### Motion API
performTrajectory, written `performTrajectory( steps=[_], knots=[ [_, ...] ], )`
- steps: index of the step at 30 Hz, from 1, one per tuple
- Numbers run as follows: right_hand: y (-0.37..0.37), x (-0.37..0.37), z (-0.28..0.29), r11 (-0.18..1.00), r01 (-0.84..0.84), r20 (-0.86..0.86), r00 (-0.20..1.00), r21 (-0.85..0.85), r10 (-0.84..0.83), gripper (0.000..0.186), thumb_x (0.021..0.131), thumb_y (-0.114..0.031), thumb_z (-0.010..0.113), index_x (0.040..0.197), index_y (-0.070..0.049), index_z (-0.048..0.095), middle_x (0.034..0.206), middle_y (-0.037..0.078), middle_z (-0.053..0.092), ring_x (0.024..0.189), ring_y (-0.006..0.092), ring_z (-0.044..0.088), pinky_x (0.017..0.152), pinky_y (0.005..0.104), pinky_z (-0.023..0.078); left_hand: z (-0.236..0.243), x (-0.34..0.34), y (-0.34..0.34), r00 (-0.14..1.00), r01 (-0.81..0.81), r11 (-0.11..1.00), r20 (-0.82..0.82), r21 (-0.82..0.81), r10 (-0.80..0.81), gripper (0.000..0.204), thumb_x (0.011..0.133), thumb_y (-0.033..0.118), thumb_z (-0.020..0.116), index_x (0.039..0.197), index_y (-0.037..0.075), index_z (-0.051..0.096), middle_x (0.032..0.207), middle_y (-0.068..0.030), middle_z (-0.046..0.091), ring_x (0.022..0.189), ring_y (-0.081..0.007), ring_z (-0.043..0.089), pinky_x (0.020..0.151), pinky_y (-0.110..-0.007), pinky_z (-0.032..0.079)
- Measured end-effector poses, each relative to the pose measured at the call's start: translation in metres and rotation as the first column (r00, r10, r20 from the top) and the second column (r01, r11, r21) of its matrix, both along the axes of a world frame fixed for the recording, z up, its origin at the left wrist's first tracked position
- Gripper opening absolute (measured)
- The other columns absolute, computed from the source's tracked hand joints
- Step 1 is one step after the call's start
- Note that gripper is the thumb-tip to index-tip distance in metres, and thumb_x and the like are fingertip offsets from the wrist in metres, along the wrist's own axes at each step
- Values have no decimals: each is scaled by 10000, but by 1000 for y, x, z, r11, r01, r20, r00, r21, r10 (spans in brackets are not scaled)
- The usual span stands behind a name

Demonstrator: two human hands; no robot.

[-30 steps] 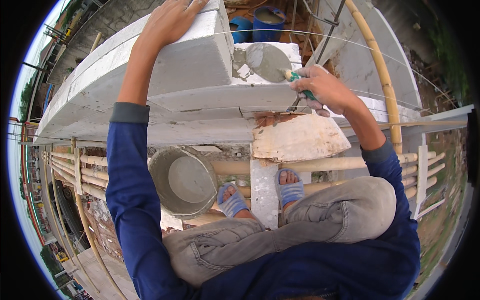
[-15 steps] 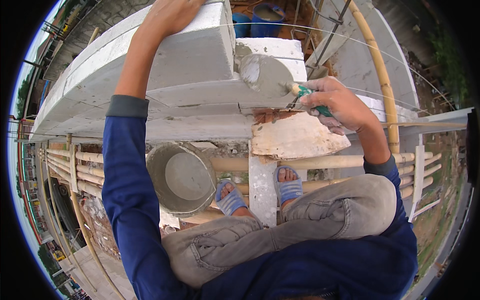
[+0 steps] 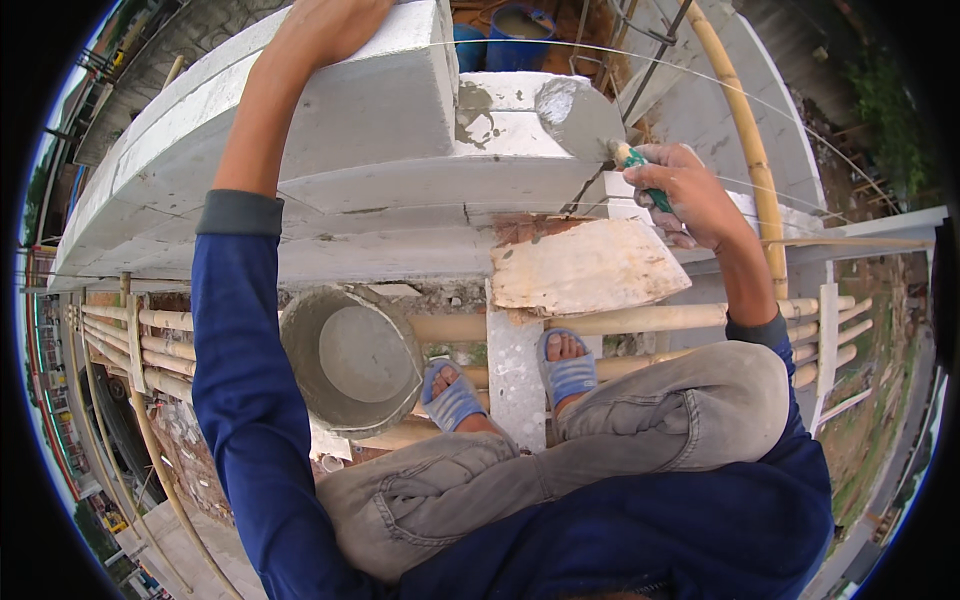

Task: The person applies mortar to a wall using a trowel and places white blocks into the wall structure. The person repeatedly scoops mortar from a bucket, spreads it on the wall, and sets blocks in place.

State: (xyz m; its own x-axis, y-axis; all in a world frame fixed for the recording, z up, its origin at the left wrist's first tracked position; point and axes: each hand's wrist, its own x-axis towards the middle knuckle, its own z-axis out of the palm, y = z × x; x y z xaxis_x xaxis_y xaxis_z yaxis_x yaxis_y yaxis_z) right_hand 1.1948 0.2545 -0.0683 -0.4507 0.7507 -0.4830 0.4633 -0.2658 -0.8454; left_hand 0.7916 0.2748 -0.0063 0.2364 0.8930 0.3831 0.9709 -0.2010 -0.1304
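Crouched up on bamboo scaffolding (image 3: 640, 320), facing the top of a white block wall (image 3: 330, 230). Left hand (image 3: 325, 25) flat on the upper edge of the loose white block (image 3: 370, 95) sitting on the wall's top course, toward its left part; fingers run off the upper edge of the frame, so can't tell if spread or together. Right hand (image 3: 685, 195) wrapped tight around the green handle of a trowel (image 3: 590, 120), fingers curled close together around it. Trowel blade tilted up, loaded with grey mortar, right against the end face of the next block, just beside the loose one's right end. Grey mortar smear on the joint between the two blocks. Below the right hand, a flat, mortar-stained board (image 3: 585, 265) lying at the wall's near edge. Grey bucket (image 3: 350, 355) of wet mortar down left of the feet, resting on the bamboo poles. Blue sandals (image 3: 565, 370) planted on a white plank. Blue barrels (image 3: 520, 25) beyond the wall's far edge.
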Motion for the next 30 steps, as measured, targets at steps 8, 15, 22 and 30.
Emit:
performTrajectory(
  steps=[8, 15, 22, 30],
  knots=[
    [4, -1, 7, 1000, 28, -68, 997, -11, -29, 325, 995, -159, 670, 1220, 75, 673, 721, 19, 547, 396, 69, 400, 319, 254, 295, -6, -9, 3, 998, 55, 998, 4, 21, -55, 443, 1140, 301, 380, 1352, 28, 657, 1305, -212, 677, 1223, -396, 629, 1054, -498, 487],
    [5, 3, 16, 931, -306, -159, 947, -199, 277, 411, 986, -165, 687, 1319, 72, 643, 756, 20, 552, 419, 39, 406, 361, 218, 303, 0, -1, -3, 995, -3, 1000, 100, -7, 3, 441, 1142, 296, 384, 1376, 24, 639, 1324, -212, 664, 1256, -386, 610, 1080, -481, 475],
    [2, 44, -27, 928, -351, 106, 935, 122, 340, 343, 895, -242, 758, 1160, -48, 660, 783, 23, 580, 598, 107, 539, 561, 288, 445, -2, 7, -1, 998, 60, 998, -4, 6, -60, 387, 1125, 216, 392, 1336, 4, 639, 1295, -208, 666, 1221, -388, 626, 1069, -478, 488],
    [-35, 50, -102, 869, -375, 452, 868, 322, 207, 400, 945, -421, 775, 924, -26, 712, 641, 90, 585, 624, 221, 520, 655, 402, 469, -8, 1, 12, 996, 82, 996, 22, -14, -82, 444, 1136, 293, 412, 1385, -9, 622, 1328, -219, 658, 1266, -371, 608, 1111, -465, 455]
  ],
)
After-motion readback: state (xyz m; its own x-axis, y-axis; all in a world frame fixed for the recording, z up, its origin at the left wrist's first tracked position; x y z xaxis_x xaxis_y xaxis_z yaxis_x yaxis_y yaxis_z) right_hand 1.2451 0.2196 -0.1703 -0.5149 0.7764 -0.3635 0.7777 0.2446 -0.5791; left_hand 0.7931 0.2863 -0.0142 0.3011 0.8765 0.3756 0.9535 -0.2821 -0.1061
